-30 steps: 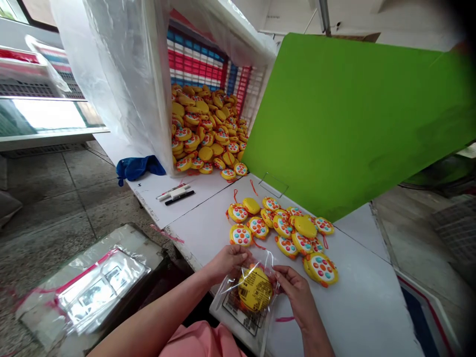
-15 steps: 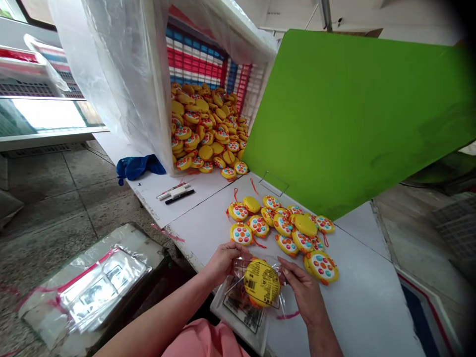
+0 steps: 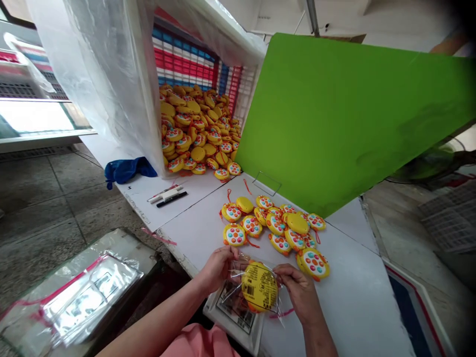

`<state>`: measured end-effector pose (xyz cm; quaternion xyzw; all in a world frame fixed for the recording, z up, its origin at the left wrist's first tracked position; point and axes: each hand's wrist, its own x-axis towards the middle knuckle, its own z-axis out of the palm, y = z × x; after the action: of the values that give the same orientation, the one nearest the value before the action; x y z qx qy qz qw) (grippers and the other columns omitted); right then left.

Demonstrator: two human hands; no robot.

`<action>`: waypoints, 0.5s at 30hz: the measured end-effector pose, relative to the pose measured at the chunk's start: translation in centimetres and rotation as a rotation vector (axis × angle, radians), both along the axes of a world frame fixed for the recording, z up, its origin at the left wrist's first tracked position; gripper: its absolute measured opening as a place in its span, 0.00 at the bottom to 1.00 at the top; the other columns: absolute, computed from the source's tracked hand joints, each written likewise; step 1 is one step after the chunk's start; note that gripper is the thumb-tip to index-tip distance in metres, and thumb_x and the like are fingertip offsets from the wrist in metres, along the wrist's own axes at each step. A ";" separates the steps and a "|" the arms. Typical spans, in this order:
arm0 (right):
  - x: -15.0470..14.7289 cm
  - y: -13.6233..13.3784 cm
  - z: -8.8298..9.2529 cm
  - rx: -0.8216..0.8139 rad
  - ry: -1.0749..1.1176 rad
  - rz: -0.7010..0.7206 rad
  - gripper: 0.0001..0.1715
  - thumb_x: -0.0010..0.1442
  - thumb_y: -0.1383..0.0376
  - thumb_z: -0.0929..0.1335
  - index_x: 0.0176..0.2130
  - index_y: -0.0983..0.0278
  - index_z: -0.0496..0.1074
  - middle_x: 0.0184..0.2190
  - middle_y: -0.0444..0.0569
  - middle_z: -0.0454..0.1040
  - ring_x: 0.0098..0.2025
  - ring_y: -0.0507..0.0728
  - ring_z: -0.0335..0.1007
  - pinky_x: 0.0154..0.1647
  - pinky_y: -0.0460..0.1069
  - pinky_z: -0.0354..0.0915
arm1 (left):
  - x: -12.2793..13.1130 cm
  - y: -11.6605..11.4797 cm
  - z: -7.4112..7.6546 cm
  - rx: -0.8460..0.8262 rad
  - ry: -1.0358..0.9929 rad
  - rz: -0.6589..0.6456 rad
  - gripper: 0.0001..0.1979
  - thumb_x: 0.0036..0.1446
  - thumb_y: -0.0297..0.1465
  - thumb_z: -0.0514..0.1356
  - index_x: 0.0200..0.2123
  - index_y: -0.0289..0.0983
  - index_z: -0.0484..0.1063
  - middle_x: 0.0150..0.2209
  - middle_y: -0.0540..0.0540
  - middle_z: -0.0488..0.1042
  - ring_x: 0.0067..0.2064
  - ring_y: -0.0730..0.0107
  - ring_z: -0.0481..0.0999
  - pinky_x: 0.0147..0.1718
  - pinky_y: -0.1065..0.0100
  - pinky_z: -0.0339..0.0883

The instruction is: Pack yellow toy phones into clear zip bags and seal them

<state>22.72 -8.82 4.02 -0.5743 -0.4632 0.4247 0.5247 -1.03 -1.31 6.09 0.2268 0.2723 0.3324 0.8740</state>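
A round yellow toy [image 3: 259, 287] lies inside a clear plastic bag [image 3: 238, 270] printed with black text and a barcode. My left hand [image 3: 216, 267] pinches the bag's upper left edge. At its upper right side, my right hand [image 3: 297, 287] grips the bag between thumb and fingers. Beneath the bag is a white tray [image 3: 255, 337] holding more printed clear bags, partly hidden. Just beyond my hands, several yellow toys with coloured dots [image 3: 313, 263] and orange cords lie loosely grouped on the white table [image 3: 349, 277].
A tipped crate [image 3: 188, 57], lined with plastic, spills many yellow toys [image 3: 199, 153]. A green board [image 3: 345, 124] leans at the right. Markers [image 3: 171, 199] and a blue cloth [image 3: 130, 169] lie left. Packed clear bags [image 3: 92, 297] rest on a low surface. A wire loop [image 3: 267, 183] stands by the board.
The view has shifted slightly, so the scene sits further left. Both hands still hold the bag, and my right hand's fingers have curled closer along its edge.
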 end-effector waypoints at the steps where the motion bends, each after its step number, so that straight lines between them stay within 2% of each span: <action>1: -0.1 -0.1 0.2 -0.008 -0.011 0.002 0.07 0.53 0.62 0.71 0.29 0.63 0.78 0.34 0.49 0.74 0.34 0.56 0.67 0.34 0.48 0.64 | 0.0 0.0 0.1 0.000 0.015 -0.007 0.08 0.47 0.33 0.58 0.27 0.36 0.60 0.36 0.40 0.77 0.34 0.60 0.78 0.21 0.71 0.67; 4: -0.3 -0.6 0.9 -0.054 0.002 0.013 0.09 0.52 0.60 0.71 0.29 0.64 0.76 0.35 0.50 0.75 0.36 0.56 0.68 0.36 0.48 0.64 | 0.0 0.1 0.2 0.078 0.113 -0.017 0.13 0.50 0.38 0.61 0.28 0.35 0.63 0.35 0.39 0.77 0.32 0.62 0.78 0.22 0.71 0.68; 7: -0.6 -1.0 1.6 -0.105 0.176 -0.001 0.12 0.53 0.57 0.71 0.30 0.63 0.73 0.35 0.50 0.76 0.34 0.56 0.69 0.35 0.50 0.65 | 0.1 0.1 0.4 0.199 0.186 -0.007 0.19 0.49 0.39 0.65 0.39 0.35 0.65 0.37 0.40 0.77 0.34 0.62 0.79 0.23 0.72 0.69; 10: -1.1 -1.1 2.1 -0.129 0.352 -0.044 0.19 0.55 0.49 0.68 0.36 0.62 0.71 0.32 0.50 0.76 0.30 0.56 0.69 0.30 0.50 0.65 | 0.2 0.0 0.9 0.260 0.203 -0.010 0.28 0.48 0.40 0.67 0.49 0.38 0.62 0.37 0.41 0.77 0.38 0.58 0.79 0.23 0.72 0.69; 13: -1.8 -1.1 2.3 -0.146 0.293 -0.029 0.30 0.57 0.42 0.63 0.42 0.64 0.73 0.28 0.49 0.74 0.26 0.54 0.65 0.24 0.47 0.61 | 0.4 -0.3 1.4 0.282 0.178 -0.010 0.30 0.48 0.41 0.66 0.52 0.38 0.61 0.36 0.42 0.77 0.39 0.57 0.79 0.24 0.70 0.70; 15: -2.3 -1.2 2.3 -0.150 0.137 -0.037 0.30 0.56 0.43 0.64 0.40 0.65 0.75 0.24 0.47 0.71 0.23 0.52 0.61 0.22 0.45 0.56 | 0.5 -0.5 1.5 0.276 0.162 -0.008 0.29 0.49 0.40 0.66 0.52 0.38 0.63 0.37 0.42 0.77 0.38 0.58 0.79 0.25 0.70 0.70</action>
<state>20.40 -10.01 6.31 -0.5901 -0.3826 0.4867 0.5182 -0.52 -1.84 7.60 0.3718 0.2927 0.3437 0.8111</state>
